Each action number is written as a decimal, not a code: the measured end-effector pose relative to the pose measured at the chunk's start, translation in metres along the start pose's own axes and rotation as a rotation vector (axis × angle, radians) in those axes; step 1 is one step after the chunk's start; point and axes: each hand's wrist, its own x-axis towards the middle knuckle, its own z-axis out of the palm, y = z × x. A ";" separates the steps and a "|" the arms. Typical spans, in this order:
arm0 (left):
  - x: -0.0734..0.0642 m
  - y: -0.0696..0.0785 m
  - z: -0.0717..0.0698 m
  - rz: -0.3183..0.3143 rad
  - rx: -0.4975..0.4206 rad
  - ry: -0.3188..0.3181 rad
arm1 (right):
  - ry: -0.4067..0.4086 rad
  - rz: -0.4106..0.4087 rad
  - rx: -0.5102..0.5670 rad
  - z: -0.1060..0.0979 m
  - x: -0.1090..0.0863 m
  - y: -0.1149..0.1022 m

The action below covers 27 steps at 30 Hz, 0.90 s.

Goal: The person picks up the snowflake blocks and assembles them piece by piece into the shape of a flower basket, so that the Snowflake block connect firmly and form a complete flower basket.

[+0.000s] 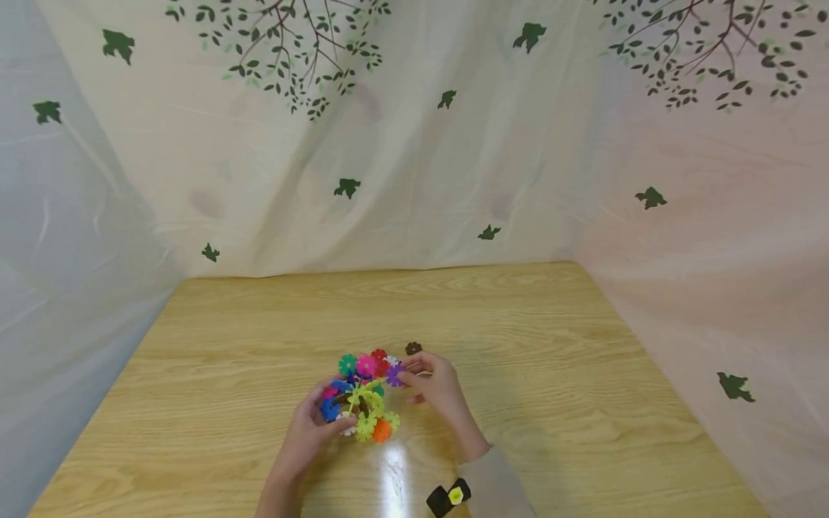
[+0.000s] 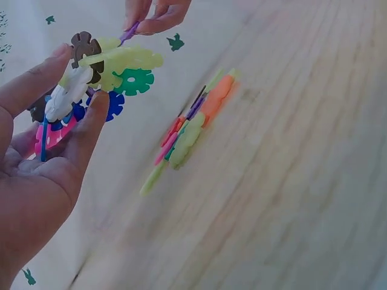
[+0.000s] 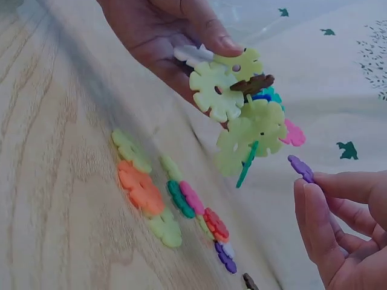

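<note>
My left hand (image 1: 309,433) grips a cluster of interlocked flower-shaped plastic discs (image 3: 266,121), raised above the table. Pale yellow-green, brown, blue, white, green and pink pieces show in it. Between thumb and fingers my right hand (image 1: 442,388) pinches a purple flower-shaped disc (image 3: 300,168). In the right wrist view this disc is a short gap away from the cluster's lower right side. The left wrist view shows the left thumb and fingers (image 2: 91,130) around the cluster, with the purple disc (image 2: 129,32) beyond its top.
Loose flower discs lie on the wooden table (image 1: 550,345) below the hands, among them an orange one (image 3: 140,188), a red one (image 3: 216,223), a teal one (image 3: 181,199) and a second purple one (image 3: 225,257). A brown disc (image 1: 413,348) lies beyond the right hand. A patterned curtain (image 1: 414,158) surrounds the table.
</note>
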 end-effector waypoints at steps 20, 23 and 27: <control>0.000 -0.006 0.003 0.102 -0.018 -0.115 | 0.049 -0.031 -0.046 0.005 -0.018 -0.002; 0.001 -0.008 0.003 0.117 -0.021 -0.125 | 0.057 -0.036 -0.040 0.005 -0.019 -0.001; 0.001 -0.010 0.004 0.151 -0.022 -0.148 | 0.077 -0.044 -0.038 0.006 -0.021 -0.001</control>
